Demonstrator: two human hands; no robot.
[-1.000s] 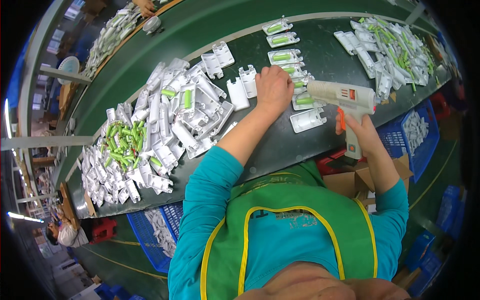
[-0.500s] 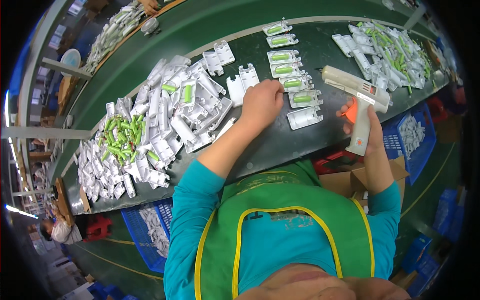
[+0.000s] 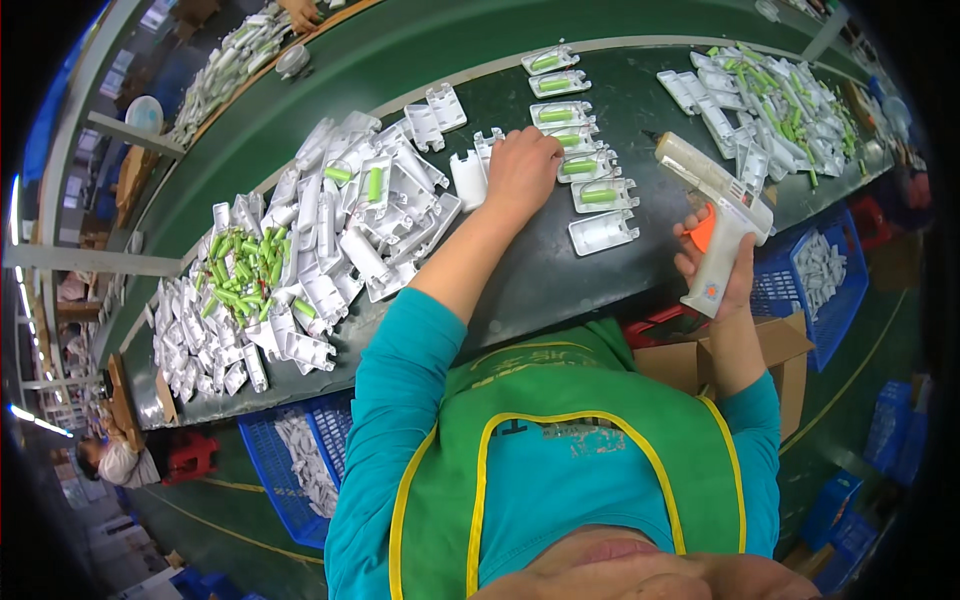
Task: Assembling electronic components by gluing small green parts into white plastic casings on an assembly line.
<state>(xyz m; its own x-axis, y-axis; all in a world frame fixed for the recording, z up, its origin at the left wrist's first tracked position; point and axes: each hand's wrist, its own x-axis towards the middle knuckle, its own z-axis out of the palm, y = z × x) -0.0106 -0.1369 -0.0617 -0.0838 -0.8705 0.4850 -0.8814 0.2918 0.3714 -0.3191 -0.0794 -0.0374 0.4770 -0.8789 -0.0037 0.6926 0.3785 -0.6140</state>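
My right hand (image 3: 718, 262) is wrapped round the handle of a hot glue gun (image 3: 705, 175) with an orange trigger; its nozzle points to the far left, toward a column of white plastic shells. In most of those shells lies a green battery (image 3: 603, 196) with thin wires. The nearest white shell (image 3: 602, 232) of the column has none. My left hand (image 3: 526, 172) is at the column's left side, fingers curled together at the edge of a battery-filled shell (image 3: 572, 138). What its fingertips grip is hidden. Two white covers (image 3: 467, 180) lie beside it, partly behind the hand.
A large heap of white shells (image 3: 325, 220) with a cluster of green batteries (image 3: 240, 270) covers the left of the dark table. Another mixed heap (image 3: 790, 120) lies at the far right. Blue baskets (image 3: 275, 470) stand below the edge. Across the way a co-worker's hand (image 3: 300, 14) shows.
My left hand has moved slightly away from me along the column of shells. The glue gun has tilted and shifted a little nearer to me, still in my right hand.
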